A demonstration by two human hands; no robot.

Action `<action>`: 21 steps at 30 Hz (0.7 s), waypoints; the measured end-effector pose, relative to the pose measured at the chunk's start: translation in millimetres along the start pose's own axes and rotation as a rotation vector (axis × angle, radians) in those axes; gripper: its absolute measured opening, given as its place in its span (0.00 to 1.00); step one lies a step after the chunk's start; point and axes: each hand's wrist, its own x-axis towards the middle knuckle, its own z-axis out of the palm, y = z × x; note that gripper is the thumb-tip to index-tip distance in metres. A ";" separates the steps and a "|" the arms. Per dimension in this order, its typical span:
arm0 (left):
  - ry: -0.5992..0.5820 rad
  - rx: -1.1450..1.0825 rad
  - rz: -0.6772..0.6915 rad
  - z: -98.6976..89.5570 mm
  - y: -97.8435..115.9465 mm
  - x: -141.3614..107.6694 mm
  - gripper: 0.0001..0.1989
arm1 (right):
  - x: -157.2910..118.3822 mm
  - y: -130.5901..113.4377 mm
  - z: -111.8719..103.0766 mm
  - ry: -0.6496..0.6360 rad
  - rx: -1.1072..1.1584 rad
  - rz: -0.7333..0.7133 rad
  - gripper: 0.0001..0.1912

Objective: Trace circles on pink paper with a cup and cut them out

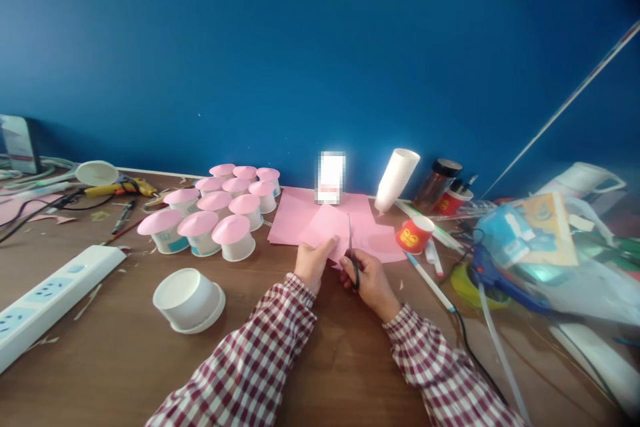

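My left hand (314,263) pinches the lower left edge of a piece of pink paper (325,227), thumb on top. My right hand (369,278) is closed around the dark handles of a pair of scissors (351,250), whose blades point away from me at the paper's right side. Whether the blades are apart cannot be made out. More pink sheets (289,217) lie flat on the table beyond and under the held piece. To the left stand several white paper cups topped with shallow pink paper cones (215,201).
A white tub (187,297) rests front left, near a power strip (50,293) and a yellow glue gun (123,187). At right are a red paper cup (416,233), a leaning stack of white cups (397,180), a dark-lidded jar (437,183), pens and blue-handled tape dispenser (505,280).
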 end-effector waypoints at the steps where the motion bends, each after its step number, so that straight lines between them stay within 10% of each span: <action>1: -0.001 -0.006 -0.002 0.2 0.2 -0.2 0.17 | 0.2 0.4 -0.1 0.001 -0.002 -0.002 0.14; 21: -0.021 -0.082 0.035 2.7 3.7 -1.9 0.16 | 1.3 -0.8 -0.4 -0.008 -0.016 0.035 0.15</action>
